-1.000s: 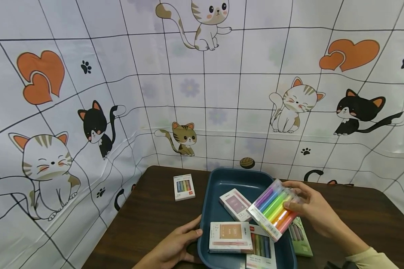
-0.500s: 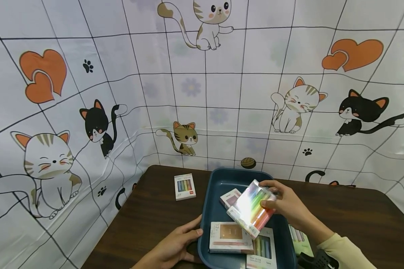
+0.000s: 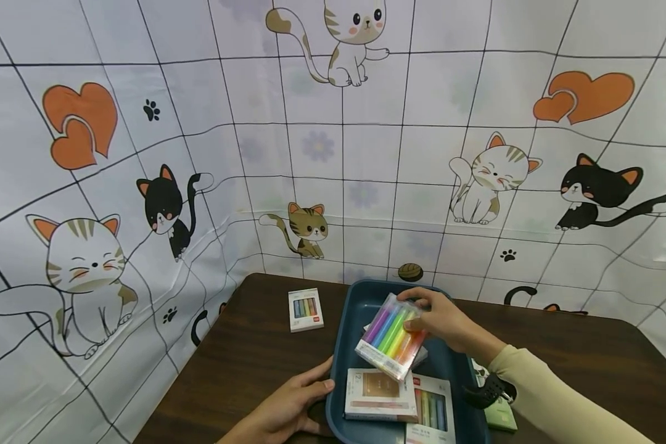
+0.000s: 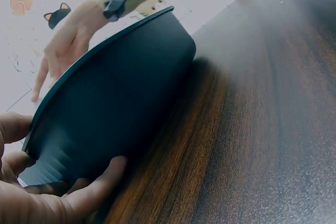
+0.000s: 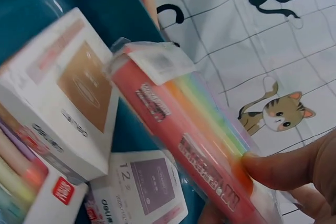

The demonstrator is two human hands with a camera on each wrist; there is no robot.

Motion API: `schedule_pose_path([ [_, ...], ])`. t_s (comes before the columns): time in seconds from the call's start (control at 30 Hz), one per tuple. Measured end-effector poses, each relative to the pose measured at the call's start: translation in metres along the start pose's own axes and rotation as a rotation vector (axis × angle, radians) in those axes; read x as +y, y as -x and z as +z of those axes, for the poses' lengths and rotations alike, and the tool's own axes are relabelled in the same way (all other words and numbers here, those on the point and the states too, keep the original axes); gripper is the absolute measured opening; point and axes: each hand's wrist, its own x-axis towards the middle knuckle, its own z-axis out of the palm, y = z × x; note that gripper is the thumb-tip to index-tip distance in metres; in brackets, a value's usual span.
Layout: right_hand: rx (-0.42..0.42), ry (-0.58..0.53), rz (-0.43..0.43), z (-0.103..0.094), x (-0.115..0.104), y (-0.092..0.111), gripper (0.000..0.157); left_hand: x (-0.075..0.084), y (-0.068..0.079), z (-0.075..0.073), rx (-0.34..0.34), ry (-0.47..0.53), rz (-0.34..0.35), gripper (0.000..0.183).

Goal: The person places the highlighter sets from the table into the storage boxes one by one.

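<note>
A clear pack of highlighters (image 3: 390,336) in rainbow colours is tilted over the blue tray (image 3: 433,425). My right hand (image 3: 435,317) pinches its upper right end, the thumb on the front in the right wrist view. Below the pack, a white box with a mauve panel (image 5: 152,182) is mostly covered in the head view. A white box with a tan panel (image 3: 380,394) lies nearer me in the tray, overlapping a box of coloured sticks (image 3: 435,410). My left hand (image 3: 294,401) holds the tray's left side, fingers at the rim and against the outer wall.
A small white box (image 3: 306,310) with a coloured-stick window lies on the dark wooden table (image 3: 244,345), left of the tray. A green box (image 3: 499,413) sits right of the tray, partly behind my right forearm. A cat-print sheet (image 3: 366,154) hangs behind the table.
My right hand has carried the highlighter pack leftward, from the tray's right side to above the mauve-panel box. My left hand has stayed at the tray's left side.
</note>
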Motion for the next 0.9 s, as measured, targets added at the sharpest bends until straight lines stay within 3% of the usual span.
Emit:
schedule_pose_path([
  [0.3, -0.162, 0.031, -0.016, 0.005, 0.003, -0.030, 0.048, 0.000, -0.001, -0.003, -0.041, -0.008, -0.007, 0.066],
  [0.73, -0.142, 0.139, -0.048, 0.023, 0.006, -0.052, 0.050, -0.004, -0.003, -0.003, -0.051, -0.009, 0.000, 0.065],
  [0.9, -0.129, 0.278, -0.125, 0.026, -0.002, -0.052, 0.059, -0.002, -0.002, -0.003, -0.045, -0.008, 0.007, 0.065],
])
